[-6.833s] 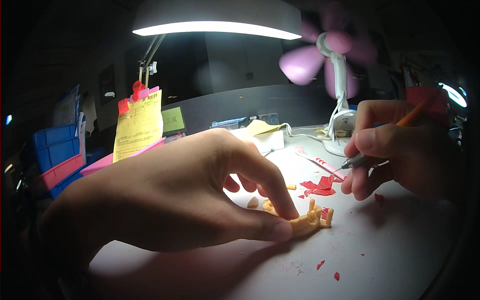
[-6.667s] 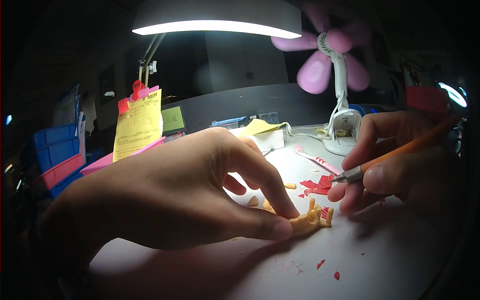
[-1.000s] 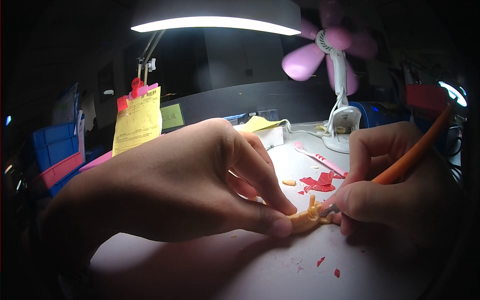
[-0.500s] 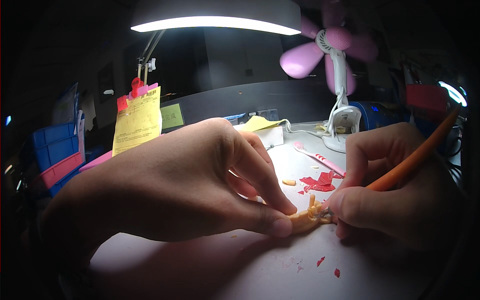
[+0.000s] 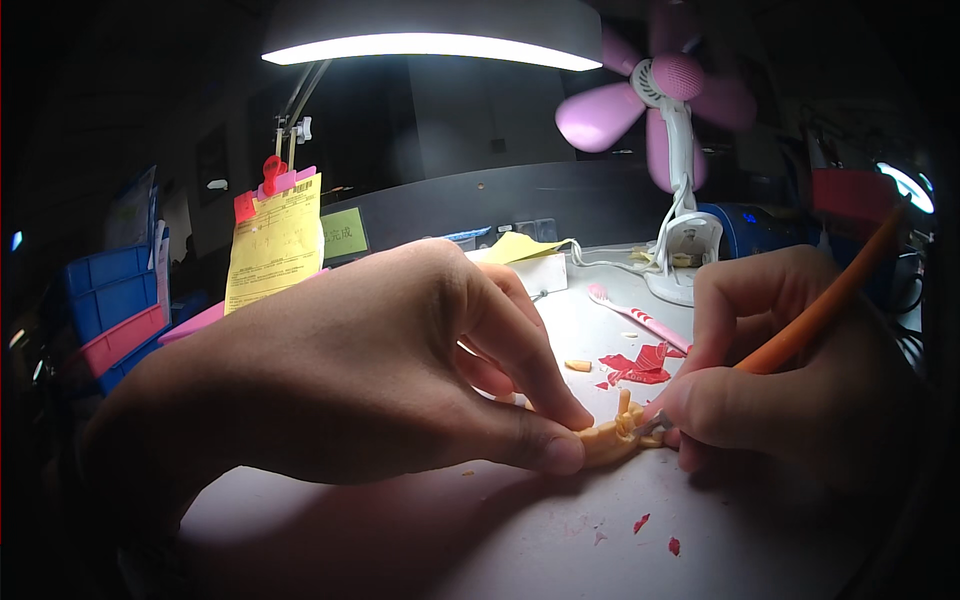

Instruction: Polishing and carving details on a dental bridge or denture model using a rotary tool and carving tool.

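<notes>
My left hand point(image 5: 440, 370) pinches a small tan dental model point(image 5: 605, 441) between thumb and forefinger, low over the white tabletop. A short tan peg stands up from its right end. In my right hand point(image 5: 765, 390) is an orange-handled carving tool point(image 5: 810, 318), held like a pen. Its small metal tip point(image 5: 655, 424) touches, or nearly touches, the model beside the peg. My left fingers hide the model's left end.
Beyond the hands lie torn red scraps point(image 5: 640, 366), a tan stub point(image 5: 578, 366) and a pink toothbrush point(image 5: 640, 316). A pink fan point(image 5: 680, 150) stands behind. Overhead shines a lamp point(image 5: 430, 46). Yellow paper point(image 5: 272, 245) and blue bins point(image 5: 108, 295) are at left.
The carving tool has shifted slightly: its handle end is a little lower and more of its metal tip shows. My left hand and the model have hardly moved.
</notes>
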Demonstrator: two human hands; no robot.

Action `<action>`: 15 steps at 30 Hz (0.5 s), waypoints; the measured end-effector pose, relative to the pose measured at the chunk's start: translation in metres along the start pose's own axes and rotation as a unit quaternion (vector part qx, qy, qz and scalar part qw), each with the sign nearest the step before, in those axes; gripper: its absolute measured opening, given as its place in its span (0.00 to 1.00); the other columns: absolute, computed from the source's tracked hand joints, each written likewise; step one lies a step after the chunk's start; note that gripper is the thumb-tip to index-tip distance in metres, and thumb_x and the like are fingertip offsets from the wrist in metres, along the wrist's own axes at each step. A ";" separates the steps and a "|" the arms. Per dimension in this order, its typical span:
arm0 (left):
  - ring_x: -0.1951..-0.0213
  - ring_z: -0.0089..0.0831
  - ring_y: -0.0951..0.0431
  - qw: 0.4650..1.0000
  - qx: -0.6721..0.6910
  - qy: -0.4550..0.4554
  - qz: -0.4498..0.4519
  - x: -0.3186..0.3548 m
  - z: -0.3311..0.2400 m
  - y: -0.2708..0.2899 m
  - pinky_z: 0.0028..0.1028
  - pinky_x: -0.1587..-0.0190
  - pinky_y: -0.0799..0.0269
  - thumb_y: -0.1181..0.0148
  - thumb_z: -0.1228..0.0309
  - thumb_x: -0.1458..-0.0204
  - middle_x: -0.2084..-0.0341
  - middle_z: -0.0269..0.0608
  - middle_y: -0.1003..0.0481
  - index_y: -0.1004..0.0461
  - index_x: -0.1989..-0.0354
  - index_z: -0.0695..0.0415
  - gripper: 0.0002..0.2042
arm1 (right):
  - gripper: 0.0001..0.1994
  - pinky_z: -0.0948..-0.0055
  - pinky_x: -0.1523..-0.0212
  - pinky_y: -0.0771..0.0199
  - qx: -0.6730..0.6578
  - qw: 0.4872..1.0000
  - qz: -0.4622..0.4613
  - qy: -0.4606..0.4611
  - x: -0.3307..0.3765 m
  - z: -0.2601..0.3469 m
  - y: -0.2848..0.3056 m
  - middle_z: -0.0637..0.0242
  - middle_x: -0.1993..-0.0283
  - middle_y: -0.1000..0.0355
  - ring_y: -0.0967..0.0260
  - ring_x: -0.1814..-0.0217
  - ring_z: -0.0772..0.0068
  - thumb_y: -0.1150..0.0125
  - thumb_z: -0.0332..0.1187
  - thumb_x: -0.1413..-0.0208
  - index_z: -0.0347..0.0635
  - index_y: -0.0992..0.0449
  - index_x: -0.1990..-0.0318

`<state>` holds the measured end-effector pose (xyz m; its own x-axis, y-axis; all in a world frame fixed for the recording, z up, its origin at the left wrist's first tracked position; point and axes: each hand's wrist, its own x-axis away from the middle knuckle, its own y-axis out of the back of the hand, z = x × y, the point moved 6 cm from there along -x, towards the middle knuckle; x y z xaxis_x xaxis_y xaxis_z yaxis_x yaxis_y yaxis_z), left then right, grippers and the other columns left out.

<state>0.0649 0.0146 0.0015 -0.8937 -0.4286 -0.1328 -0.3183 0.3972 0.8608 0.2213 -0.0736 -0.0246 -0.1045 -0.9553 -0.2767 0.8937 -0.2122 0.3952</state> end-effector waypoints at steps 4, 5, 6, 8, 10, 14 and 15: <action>0.50 0.32 0.21 1.000 0.008 0.025 -0.002 0.000 0.001 0.001 0.32 0.40 0.25 0.22 0.70 0.51 0.56 0.42 0.24 0.13 0.58 0.58 0.12 | 0.09 0.71 0.64 0.17 0.004 1.000 -0.002 0.005 0.005 0.005 -0.003 0.58 0.72 0.21 0.19 0.68 0.70 0.31 0.23 0.48 0.38 0.28 0.73; 0.49 0.31 0.22 0.999 0.014 0.034 -0.004 0.000 0.001 0.001 0.32 0.39 0.25 0.21 0.72 0.52 0.55 0.41 0.25 0.13 0.59 0.59 0.12 | 0.09 0.71 0.64 0.17 0.005 1.000 -0.002 0.007 0.005 0.006 -0.002 0.58 0.72 0.21 0.19 0.67 0.70 0.31 0.23 0.48 0.38 0.28 0.73; 0.49 0.31 0.21 0.999 0.017 0.033 -0.006 0.000 0.001 0.001 0.33 0.39 0.26 0.21 0.71 0.51 0.56 0.40 0.25 0.13 0.59 0.59 0.12 | 0.09 0.71 0.63 0.17 0.006 1.000 -0.003 0.008 0.004 0.007 -0.002 0.57 0.72 0.21 0.19 0.67 0.70 0.31 0.23 0.48 0.38 0.28 0.73; 0.49 0.31 0.21 0.999 0.016 0.036 -0.010 0.000 0.001 0.001 0.33 0.39 0.26 0.21 0.70 0.51 0.56 0.40 0.26 0.13 0.60 0.59 0.11 | 0.09 0.70 0.63 0.17 0.009 1.000 -0.004 0.011 0.003 0.008 -0.001 0.57 0.72 0.21 0.19 0.67 0.69 0.30 0.23 0.48 0.38 0.28 0.73; 0.51 0.32 0.21 0.999 0.001 0.037 -0.012 0.001 0.001 0.000 0.32 0.41 0.26 0.22 0.67 0.50 0.58 0.40 0.25 0.13 0.60 0.59 0.12 | 0.09 0.70 0.62 0.17 0.011 1.000 -0.005 0.015 0.002 0.008 0.000 0.57 0.72 0.21 0.19 0.66 0.69 0.30 0.23 0.48 0.39 0.28 0.73; 0.56 0.33 0.21 0.999 -0.042 0.034 0.005 0.003 -0.003 -0.001 0.32 0.53 0.27 0.28 0.55 0.45 0.62 0.45 0.23 0.14 0.58 0.60 0.19 | 0.09 0.70 0.61 0.17 0.016 1.000 -0.007 0.021 0.005 0.006 -0.006 0.57 0.71 0.20 0.19 0.65 0.69 0.30 0.23 0.48 0.39 0.28 0.73; 0.57 0.33 0.22 0.997 -0.051 0.047 0.022 0.004 -0.004 0.000 0.32 0.54 0.27 0.28 0.54 0.45 0.63 0.45 0.23 0.14 0.59 0.60 0.19 | 0.09 0.70 0.61 0.16 0.017 1.000 -0.008 0.023 0.006 0.004 -0.008 0.57 0.71 0.20 0.18 0.65 0.69 0.30 0.23 0.49 0.39 0.28 0.73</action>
<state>0.0623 0.0096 0.0025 -0.8710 -0.4888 -0.0502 -0.2406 0.3352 0.9109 0.2114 -0.0785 -0.0258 -0.0978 -0.9415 -0.3224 0.8770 -0.2346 0.4192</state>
